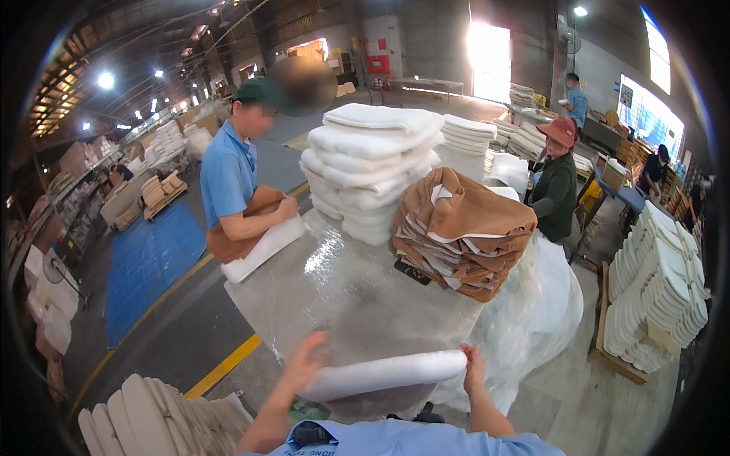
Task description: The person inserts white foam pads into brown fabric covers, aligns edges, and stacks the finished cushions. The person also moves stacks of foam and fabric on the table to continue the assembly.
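A white padded cushion insert [388, 375] lies lengthwise along the near edge of a table covered with clear plastic [334, 304]. My right hand [473, 366] grips its right end, fingers closed over the edge. Beside its left end is my left hand [304, 362], slightly blurred, with the fingers apart and nothing held in them. Beyond the insert, a stack of brown fabric covers [465, 235] stands on the table, and a tall pile of folded white padding [372, 163] rises behind to its left.
Across the table at left, a person in a blue shirt [232, 182] handles brown fabric and white padding. Another person in a red hat [559, 178] stands beyond the brown stack. Beige pads [152, 418] are stacked at my lower left; white pads [654, 281] fill a pallet at right.
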Demonstrator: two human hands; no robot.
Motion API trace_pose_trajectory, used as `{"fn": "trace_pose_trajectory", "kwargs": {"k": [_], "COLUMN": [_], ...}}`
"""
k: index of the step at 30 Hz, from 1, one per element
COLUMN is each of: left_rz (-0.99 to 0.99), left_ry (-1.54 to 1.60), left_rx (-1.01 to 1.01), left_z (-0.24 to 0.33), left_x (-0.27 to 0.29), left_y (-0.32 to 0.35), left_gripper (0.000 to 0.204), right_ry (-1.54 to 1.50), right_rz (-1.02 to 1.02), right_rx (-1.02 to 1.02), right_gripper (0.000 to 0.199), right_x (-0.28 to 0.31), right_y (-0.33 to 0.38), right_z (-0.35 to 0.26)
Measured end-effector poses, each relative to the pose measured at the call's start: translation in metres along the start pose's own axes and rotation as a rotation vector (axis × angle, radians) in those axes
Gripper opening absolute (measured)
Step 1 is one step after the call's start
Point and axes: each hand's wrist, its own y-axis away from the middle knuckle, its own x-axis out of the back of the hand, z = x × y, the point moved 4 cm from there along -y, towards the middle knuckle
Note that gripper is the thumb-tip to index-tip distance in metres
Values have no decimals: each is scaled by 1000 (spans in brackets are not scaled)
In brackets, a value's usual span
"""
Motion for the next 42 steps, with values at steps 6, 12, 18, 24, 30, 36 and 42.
{"fn": "trace_pose_trajectory", "kwargs": {"k": [6, 12, 18, 24, 30, 36, 42], "left_rz": [-416, -364, -344, -291, -226, -262, -301], "left_ry": [-686, -675, -670, -756, -736, -763, -699], "left_rx": [-64, -117, -100, -91, -81, -50, -77], "left_z": [84, 93, 91, 98, 106, 105, 109], "left_x": [-109, -101, -112, -108, -116, -123, -114], "left_y": [7, 6, 4, 13, 20, 30, 40], "left_gripper": [69, 51, 51, 55, 55, 60, 60], "right_ry": [-43, 27, 450, 754, 653, 687, 384], "right_rz": [-184, -550, -412, -443, -132, -28, -72], "right_rx": [-319, -328, -202, 557, 667, 610, 847], "right_gripper": [76, 99, 73, 38, 43, 41, 24], "right_x": [-16, -2, -24, -101, -190, -214, -207], "right_y": [-10, -26, -37, -117, -203, -248, -216], "right_z": [27, -15, -16, -184, -284, -271, -325]}}
